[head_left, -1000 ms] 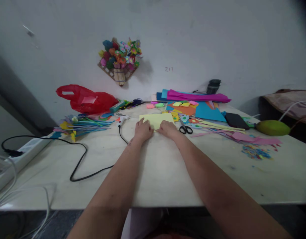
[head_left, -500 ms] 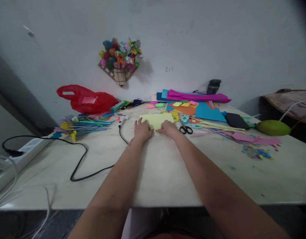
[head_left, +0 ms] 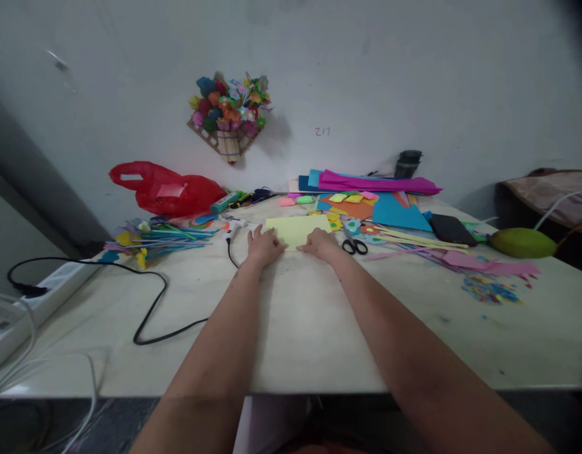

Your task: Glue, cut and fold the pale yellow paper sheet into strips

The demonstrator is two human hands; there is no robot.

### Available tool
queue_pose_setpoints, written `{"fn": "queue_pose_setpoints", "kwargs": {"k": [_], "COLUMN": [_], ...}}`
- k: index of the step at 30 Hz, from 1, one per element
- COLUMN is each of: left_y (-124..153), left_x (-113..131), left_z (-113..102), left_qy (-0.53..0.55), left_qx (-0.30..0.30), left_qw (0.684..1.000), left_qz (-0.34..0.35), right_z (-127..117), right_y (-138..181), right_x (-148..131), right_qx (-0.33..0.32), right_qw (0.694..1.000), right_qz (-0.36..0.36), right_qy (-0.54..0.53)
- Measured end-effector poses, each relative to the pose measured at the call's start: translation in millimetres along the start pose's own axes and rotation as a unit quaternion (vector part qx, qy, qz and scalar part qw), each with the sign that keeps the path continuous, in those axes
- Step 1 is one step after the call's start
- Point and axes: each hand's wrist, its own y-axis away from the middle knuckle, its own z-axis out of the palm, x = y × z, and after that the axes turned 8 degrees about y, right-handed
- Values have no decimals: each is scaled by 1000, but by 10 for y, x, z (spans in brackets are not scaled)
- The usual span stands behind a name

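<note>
A pale yellow sheet of paper (head_left: pixel 297 231) lies flat on the table in front of me. My left hand (head_left: pixel 265 247) rests over its near left corner, with the fingers spread and the thumb at the near edge. At the right part of that edge, the fingers of my right hand (head_left: pixel 320 244) are curled and pressed together on the paper. Its fingertips are partly hidden. Black-handled scissors (head_left: pixel 354 246) lie just right of my right hand. A white glue gun (head_left: pixel 232 229) with a black cord is left of the paper.
Paper flowers and stems (head_left: pixel 158 236) and a red plastic bag (head_left: pixel 170 192) are at the left. Coloured sheets (head_left: pixel 399 214), a phone (head_left: pixel 451 229), paper strips and scraps (head_left: pixel 492 290) cover the right. A power strip (head_left: pixel 49 296) lies along the left edge.
My left hand has slid a little left along the paper's near edge, and its fingers are spread wider. My right hand has stayed at the same place on the paper.
</note>
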Motion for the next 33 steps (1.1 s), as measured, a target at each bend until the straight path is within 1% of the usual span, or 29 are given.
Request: {"fn": "queue_pose_setpoints", "kwargs": {"k": [10, 17, 21, 24, 26, 30, 33], "left_y": [-25, 0, -3, -5, -6, -13, -18], "left_x": [-2, 47, 44, 40, 42, 45, 40], "left_z": [14, 0, 6, 7, 7, 11, 17], "left_qy": [-6, -33, -34, -31, -30, -37, -40], "left_qx": [-9, 8, 12, 11, 13, 13, 12], "left_qw": [1000, 999, 999, 999, 999, 999, 999], "left_qz": [-17, 12, 18, 20, 17, 11, 8], "right_z": [-15, -1, -2, -9, -18, -38, -37], "right_y": [33, 0, 9, 45, 75, 117, 123], "right_x": [-11, -13, -15, -18, -25, -76, -145], "right_qx": [3, -7, 0, 20, 57, 142, 143], "right_qw": [1000, 1000, 1000, 1000, 998, 985, 979], "right_qz": [6, 11, 3, -5, -20, -97, -144], "right_qy": [-11, -6, -1, -4, -8, 11, 29]}}
